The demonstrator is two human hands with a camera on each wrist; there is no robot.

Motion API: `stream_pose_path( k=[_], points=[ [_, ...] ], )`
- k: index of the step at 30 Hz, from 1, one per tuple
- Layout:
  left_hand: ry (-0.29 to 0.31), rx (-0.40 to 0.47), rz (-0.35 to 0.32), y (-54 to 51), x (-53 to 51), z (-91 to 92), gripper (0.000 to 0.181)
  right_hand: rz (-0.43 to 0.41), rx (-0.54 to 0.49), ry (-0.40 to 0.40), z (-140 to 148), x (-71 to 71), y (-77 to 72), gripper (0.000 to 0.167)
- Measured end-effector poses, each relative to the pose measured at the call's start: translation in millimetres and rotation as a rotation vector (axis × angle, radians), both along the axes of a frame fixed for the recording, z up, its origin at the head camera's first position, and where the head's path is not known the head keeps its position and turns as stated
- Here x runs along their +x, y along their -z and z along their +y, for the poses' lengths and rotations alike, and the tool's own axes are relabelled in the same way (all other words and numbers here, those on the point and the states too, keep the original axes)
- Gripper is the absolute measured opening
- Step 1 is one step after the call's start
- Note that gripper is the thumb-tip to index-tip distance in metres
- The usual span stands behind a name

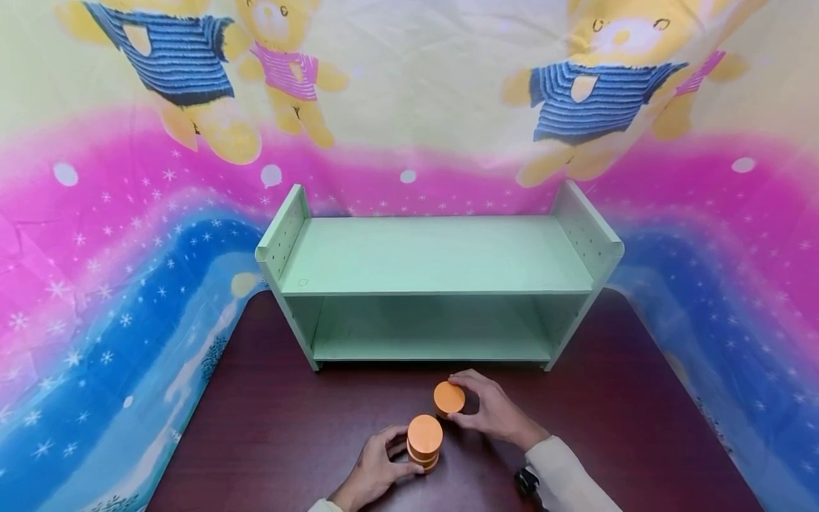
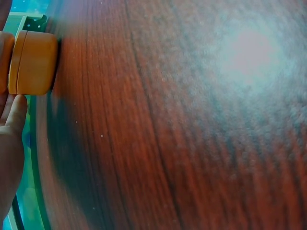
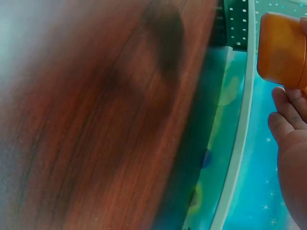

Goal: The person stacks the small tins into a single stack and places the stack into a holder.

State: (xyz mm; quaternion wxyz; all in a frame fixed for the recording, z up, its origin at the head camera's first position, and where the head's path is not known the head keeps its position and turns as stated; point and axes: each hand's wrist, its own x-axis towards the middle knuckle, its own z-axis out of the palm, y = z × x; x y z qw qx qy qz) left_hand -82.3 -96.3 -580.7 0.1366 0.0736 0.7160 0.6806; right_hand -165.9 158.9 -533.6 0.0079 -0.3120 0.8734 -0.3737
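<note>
With the left hand (image 1: 374,466), we grip two stacked orange jars (image 1: 425,435) over the table (image 1: 281,441), before the green shelf (image 1: 435,256); with the right hand (image 1: 495,411), we pinch a third jar (image 1: 449,398) near the stack.

Shelf (image 1: 435,252) behind, stack (image 1: 425,441) apparently on table (image 1: 288,427), jar (image 1: 449,398) right

The place looks like a small nook curtained off with cloth; what building it stands in cannot be told. A creased fabric backdrop (image 1: 409,85) wraps the far side and both flanks, printed with teddy bears (image 1: 169,64) and snowflakes (image 1: 57,289) over bands of pink and blue, like nursery decor. Within it stand a dark, glossy wood-grain tabletop (image 1: 275,427) and a pale green shelf unit (image 1: 435,252).
</note>
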Motion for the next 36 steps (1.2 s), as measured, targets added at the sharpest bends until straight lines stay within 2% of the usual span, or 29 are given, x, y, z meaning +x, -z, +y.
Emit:
stream_pose_path(
  k=[6,13,21,36],
  points=[
    [0.003,-0.006,0.024,0.5,-0.9,-1.0,0.061,0.057,-0.018,-0.018,-0.6,0.8,-3.9,0.055],
    [0.009,0.007,0.040,0.6,-1.7,-1.2,0.060,0.060,-0.031,-0.021,-1.1,2.1,-7.6,0.057],
    [0.013,0.005,0.072,2.2,-1.3,-1.2,0.059,0.119,-0.054,-0.040,-0.9,3.3,-12.4,0.057],
    [0.014,0.009,0.077,3.5,-0.6,-1.0,0.059,0.164,-0.074,-0.083,-0.5,4.3,-21.4,0.057]
  ],
)
